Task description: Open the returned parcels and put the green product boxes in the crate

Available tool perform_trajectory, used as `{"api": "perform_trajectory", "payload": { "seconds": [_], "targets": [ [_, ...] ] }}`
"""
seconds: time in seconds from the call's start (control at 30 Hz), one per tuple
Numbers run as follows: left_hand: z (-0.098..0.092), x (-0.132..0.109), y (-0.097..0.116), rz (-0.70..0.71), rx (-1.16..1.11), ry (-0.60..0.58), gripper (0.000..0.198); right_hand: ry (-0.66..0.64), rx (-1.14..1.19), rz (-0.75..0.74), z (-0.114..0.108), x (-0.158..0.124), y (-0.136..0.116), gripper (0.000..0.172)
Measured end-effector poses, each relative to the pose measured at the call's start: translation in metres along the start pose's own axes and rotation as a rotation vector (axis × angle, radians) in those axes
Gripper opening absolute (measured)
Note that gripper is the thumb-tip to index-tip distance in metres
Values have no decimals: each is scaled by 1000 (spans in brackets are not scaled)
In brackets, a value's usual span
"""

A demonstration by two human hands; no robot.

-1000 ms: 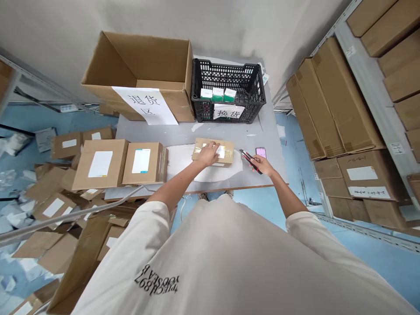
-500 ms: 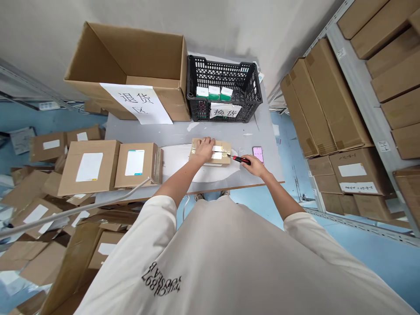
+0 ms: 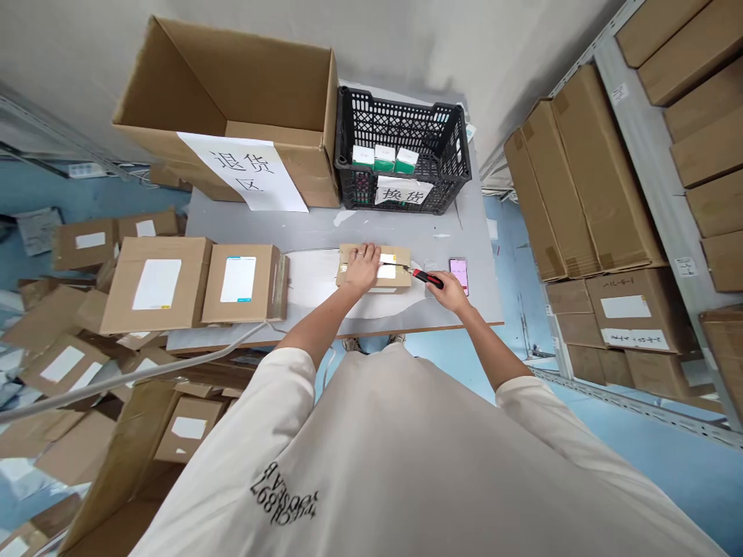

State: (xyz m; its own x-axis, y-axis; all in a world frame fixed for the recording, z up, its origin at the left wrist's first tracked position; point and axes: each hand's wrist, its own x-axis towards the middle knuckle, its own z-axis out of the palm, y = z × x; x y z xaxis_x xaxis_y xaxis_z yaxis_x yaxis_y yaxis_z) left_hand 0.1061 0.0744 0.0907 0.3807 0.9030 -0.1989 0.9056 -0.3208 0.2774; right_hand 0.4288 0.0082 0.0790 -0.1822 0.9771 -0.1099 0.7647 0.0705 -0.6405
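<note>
A small taped cardboard box point(image 3: 400, 280) with a white label lies on the white paper point(image 3: 313, 286) on the table. My left hand point(image 3: 363, 265) rests on the box's left part, fingers stretched out and pressing its top. In my right hand point(image 3: 451, 291) is a red and black utility knife point(image 3: 426, 277), its fingers wrapped round the handle. The knife points left, and its blade lies over the label and the middle seam of the box. Whether the blade has gone into the tape I cannot tell.
Two labelled cardboard boxes point(image 3: 156, 284) stand at the table's left. Behind are a large open carton point(image 3: 279, 89) and a black plastic crate point(image 3: 400, 116) holding small green-and-white boxes. A phone point(image 3: 459, 275) lies right of my right hand. Shelving with cartons point(image 3: 624, 170) rises at right.
The utility knife's blade now reaches further left across the box, over the label. My left hand stays on the box. The camera view has shifted slightly.
</note>
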Motion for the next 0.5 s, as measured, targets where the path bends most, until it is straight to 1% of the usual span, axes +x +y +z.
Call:
{"api": "perform_trajectory", "payload": {
  "seconds": [0.07, 0.23, 0.37, 0.5],
  "targets": [
    [2, -1, 0, -9, -5, 3, 68, 17, -9, 10, 3, 1, 1, 47],
    [7, -2, -3, -10, -8, -4, 70, -3, -8, 6, 5, 1, 5, 47],
    [9, -3, -4, 9, -16, 6, 75, 5, -59, -1, 1, -1, 9, 50],
    [10, -5, -6, 11, -20, 21, 75, -9, -90, -4, -7, 1, 17, 56]
  ]
}}
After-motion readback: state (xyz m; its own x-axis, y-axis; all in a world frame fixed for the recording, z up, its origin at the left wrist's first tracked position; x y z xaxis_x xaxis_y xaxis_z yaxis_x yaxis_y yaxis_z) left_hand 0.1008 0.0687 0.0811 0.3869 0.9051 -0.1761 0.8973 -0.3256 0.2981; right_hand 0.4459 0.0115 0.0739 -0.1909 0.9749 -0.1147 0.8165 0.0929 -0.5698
